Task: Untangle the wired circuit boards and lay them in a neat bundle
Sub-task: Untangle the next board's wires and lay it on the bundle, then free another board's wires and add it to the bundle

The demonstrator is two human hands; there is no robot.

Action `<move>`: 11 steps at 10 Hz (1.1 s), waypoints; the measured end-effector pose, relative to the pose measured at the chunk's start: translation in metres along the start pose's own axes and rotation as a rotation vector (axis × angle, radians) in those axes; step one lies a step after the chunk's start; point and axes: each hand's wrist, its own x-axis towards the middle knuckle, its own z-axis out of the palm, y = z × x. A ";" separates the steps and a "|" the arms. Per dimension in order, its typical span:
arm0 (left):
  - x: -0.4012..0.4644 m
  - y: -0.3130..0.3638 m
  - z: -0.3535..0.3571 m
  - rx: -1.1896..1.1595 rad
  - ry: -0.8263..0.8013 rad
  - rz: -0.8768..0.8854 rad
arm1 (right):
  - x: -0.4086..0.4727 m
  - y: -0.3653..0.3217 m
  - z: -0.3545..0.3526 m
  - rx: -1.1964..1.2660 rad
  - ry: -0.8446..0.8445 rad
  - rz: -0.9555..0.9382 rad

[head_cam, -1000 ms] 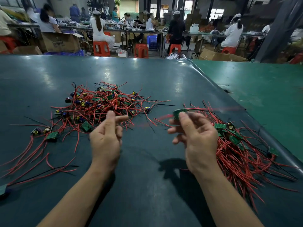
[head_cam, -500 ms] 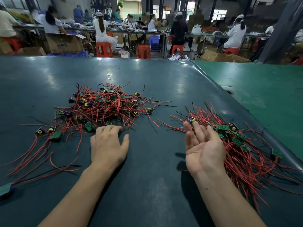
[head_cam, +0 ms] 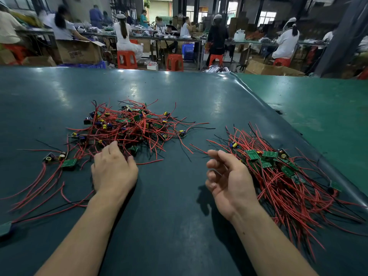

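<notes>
A tangled heap of small green circuit boards with red and black wires (head_cam: 131, 126) lies at centre-left on the dark green table. A neater bundle of boards and wires (head_cam: 282, 176) lies to the right, wires trailing toward me. My left hand (head_cam: 113, 170) rests palm down at the near edge of the tangled heap, fingertips among the wires; whether it grips any is hidden. My right hand (head_cam: 227, 180) hovers just left of the bundle, palm turned up, fingers loosely curled and holding nothing.
Two loose boards with long red wires (head_cam: 65, 160) lie at the far left, another board (head_cam: 5, 229) at the left edge. A raised seam (head_cam: 298, 140) divides the dark table from a lighter green surface on the right. Seated people, red stools and cardboard boxes stand beyond the far edge.
My right hand let go of a board onto the right bundle and drew back, its fingers now curling. My left hand opened and dropped flat onto the near edge of the tangled heap.
</notes>
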 end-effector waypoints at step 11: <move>-0.029 0.025 -0.019 -0.424 0.415 0.247 | 0.003 0.005 0.001 -0.325 -0.258 0.079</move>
